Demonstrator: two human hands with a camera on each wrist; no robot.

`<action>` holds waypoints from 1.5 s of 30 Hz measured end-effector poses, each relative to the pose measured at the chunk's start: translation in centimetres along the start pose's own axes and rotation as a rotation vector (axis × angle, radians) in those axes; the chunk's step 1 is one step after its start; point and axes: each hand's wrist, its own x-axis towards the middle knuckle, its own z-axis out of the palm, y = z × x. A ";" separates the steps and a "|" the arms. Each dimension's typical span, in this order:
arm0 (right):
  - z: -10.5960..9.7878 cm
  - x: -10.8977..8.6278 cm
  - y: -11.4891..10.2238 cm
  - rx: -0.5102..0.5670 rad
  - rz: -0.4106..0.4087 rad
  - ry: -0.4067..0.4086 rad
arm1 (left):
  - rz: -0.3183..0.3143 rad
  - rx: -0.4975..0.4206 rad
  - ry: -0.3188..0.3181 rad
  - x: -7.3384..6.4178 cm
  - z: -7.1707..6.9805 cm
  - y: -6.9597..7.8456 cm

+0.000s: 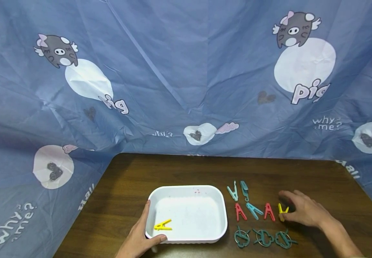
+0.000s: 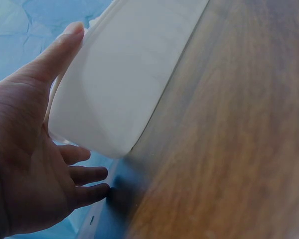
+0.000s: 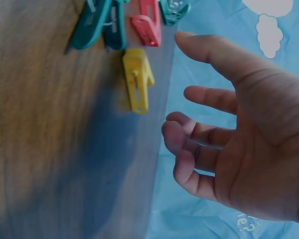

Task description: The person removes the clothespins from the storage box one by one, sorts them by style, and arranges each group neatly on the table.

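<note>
My left hand [image 1: 140,231] holds the near left corner of a white tray [image 1: 219,229], thumb at the front rim and fingers along the left side. In the left wrist view the outer wall of the tray [image 2: 114,74] shows beside the thumb, with the lower fingers spread apart. A yellow clothespin [image 1: 162,225] lies inside the tray. To the right, my right hand [image 1: 306,211] hovers beside another yellow clothespin [image 1: 281,211]. The right wrist view shows a gap between its loosely bent fingers and that yellow clothespin [image 3: 136,84].
Two red clothespins [image 1: 269,211] and several teal ones [image 1: 253,210] lie on the brown table [image 1: 173,172] right of the tray. Nearer the front edge are three dark green clips with rings [image 1: 264,238]. A blue printed cloth [image 1: 173,71] hangs behind the table.
</note>
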 end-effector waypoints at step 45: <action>-0.8 5.5 -16.2 0.165 0.005 0.100 | 0.032 0.002 0.030 0.0 0.1 -0.2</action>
